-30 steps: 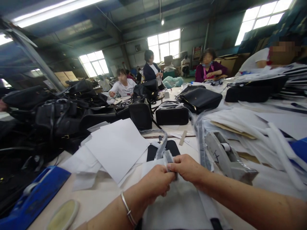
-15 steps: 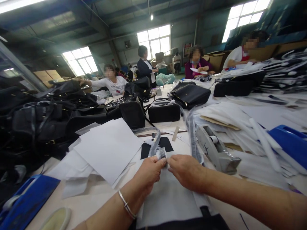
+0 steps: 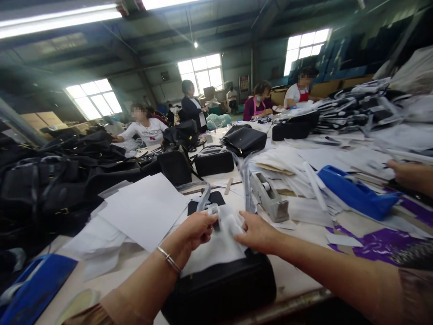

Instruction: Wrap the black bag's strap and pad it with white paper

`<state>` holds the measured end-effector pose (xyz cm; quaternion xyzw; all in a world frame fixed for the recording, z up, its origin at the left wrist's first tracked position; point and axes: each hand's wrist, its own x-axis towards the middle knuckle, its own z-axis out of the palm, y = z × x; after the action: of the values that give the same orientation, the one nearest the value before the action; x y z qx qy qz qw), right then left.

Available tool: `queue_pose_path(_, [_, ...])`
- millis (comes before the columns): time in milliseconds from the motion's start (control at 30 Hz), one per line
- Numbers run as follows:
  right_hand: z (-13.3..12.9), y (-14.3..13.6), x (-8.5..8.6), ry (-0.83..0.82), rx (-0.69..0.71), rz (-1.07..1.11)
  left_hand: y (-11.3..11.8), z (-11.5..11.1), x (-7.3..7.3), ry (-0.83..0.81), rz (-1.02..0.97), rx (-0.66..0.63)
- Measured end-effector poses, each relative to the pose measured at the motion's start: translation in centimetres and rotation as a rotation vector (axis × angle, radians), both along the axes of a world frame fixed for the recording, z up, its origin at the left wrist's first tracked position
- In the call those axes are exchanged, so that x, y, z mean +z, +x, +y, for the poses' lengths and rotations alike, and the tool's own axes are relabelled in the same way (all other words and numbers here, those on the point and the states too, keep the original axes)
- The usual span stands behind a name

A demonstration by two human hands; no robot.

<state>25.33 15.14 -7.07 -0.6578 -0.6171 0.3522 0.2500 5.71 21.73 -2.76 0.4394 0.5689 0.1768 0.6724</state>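
Head view. The left hand (image 3: 194, 230), a bangle at its wrist, pinches the end of a clear plastic strap wrap (image 3: 212, 211) between thumb and fingers; the grip is clenched on that piece, which rises from the hand toward the middle of the surface. The right hand (image 3: 256, 231) lies just beside it, fingers curled onto the white tissue sheet (image 3: 221, 246); whether this grip pinches the sheet or merely presses it cannot be told. The sheet drapes over the top of a black handbag (image 3: 219, 289), which stands at the near edge of the surface (image 3: 297, 275), directly below both hands.

Left of the hands, loose white paper sheets (image 3: 145, 210) fan out toward a heap of black bags (image 3: 57, 180) along the left edge. A grey tape dispenser (image 3: 269, 198) stands just beyond the right hand; a blue tape dispenser (image 3: 355, 194) lies farther toward the right edge, and another blue one (image 3: 34, 289) sits at the near left corner. More black handbags (image 3: 243, 140) stand mid-surface. At the right edge, another person's hand (image 3: 411, 174) rests on the surface. Several workers sit or stand at the far end.
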Motion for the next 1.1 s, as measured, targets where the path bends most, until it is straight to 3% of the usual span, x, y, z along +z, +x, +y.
queue_pose_path(133, [-4.1,-0.5,1.1,0.1,-0.046,0.369,0.0,-5.1,0.2,0.066,-0.014,-0.008])
queue_pose_path(267, [-10.3,-1.3,2.5,0.008,0.095,0.729,0.4,-12.2,-0.3,0.143,-0.042,0.007])
queue_pose_path(367, [-13.6,-2.3,2.6,-0.06,0.161,0.786,1.1,-16.2,-0.9,0.221,-0.029,0.022])
queue_pose_path(433, [-14.3,-2.8,1.9,-0.059,0.115,0.759,1.5,-17.6,-1.5,0.332,0.023,0.035])
queue_pose_path(567, [-14.2,-3.0,0.0,-0.197,-0.008,0.78,1.6,-18.6,-2.8,0.536,0.174,-0.001])
queue_pose_path(733, [-14.2,-2.7,-1.4,-0.199,-0.022,0.798,0.8,-18.3,-4.5,0.642,0.277,-0.061])
queue_pose_path(933, [-13.7,-2.8,-1.6,-0.256,-0.007,0.769,-0.9,-15.7,-4.2,0.869,0.435,-0.168])
queue_pose_path(1033, [-13.0,-2.4,-1.8,-0.281,0.059,0.753,-1.0,-14.5,-3.7,0.824,0.42,-0.221])
queue_pose_path(1100, [-12.1,-2.1,-2.1,-0.293,0.08,0.772,-0.8,-13.9,-3.9,0.656,0.304,-0.185])
